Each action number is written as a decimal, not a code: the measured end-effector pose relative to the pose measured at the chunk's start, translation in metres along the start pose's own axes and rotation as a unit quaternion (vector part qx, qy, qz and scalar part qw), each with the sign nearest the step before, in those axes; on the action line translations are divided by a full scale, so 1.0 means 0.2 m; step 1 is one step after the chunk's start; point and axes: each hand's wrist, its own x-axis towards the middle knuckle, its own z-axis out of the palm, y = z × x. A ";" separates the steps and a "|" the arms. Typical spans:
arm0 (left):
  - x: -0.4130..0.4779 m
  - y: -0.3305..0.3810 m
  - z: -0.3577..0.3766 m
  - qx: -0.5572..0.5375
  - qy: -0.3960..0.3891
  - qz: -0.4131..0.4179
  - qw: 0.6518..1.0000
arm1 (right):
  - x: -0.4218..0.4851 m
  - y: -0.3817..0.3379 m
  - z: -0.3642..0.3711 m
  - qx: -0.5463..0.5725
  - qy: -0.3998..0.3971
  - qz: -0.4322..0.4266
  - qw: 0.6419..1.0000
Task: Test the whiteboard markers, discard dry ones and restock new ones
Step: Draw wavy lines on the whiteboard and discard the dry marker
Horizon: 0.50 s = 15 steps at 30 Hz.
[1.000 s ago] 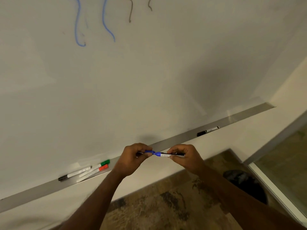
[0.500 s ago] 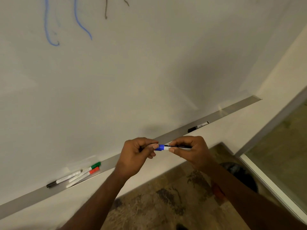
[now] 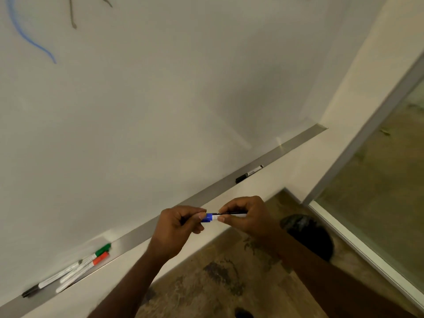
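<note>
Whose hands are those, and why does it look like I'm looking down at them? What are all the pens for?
Those are a person's two bare hands; there is no machine. The camera sits on the person's head, so you see what they see, in front of a whiteboard. The left hand and right hand hold a blue marker between them. Under the board runs a metal tray. On it, at the left, lie a green-capped marker, a red-capped marker and a black-capped marker close together. Another black marker lies alone farther right. A blue scribble shows on the board.
</note>
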 end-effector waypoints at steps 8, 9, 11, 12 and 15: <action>0.12 -0.14 0.12 0.038 -0.020 -0.083 0.996 | 0.10 0.21 -0.03 -0.214 -0.072 -0.088 0.970; 0.13 -0.16 0.15 0.033 -0.013 -0.091 0.995 | 0.11 0.24 -0.03 -0.243 -0.089 -0.092 0.961; 0.17 -0.19 0.21 0.017 0.009 -0.105 0.994 | 0.13 0.30 -0.03 -0.243 -0.108 -0.071 0.961; 0.19 -0.20 0.24 0.004 0.023 -0.117 0.993 | 0.15 0.33 -0.03 -0.235 -0.111 -0.064 0.964; 0.23 -0.22 0.34 -0.049 0.053 -0.168 0.983 | 0.20 0.41 -0.04 -0.237 -0.120 -0.074 0.961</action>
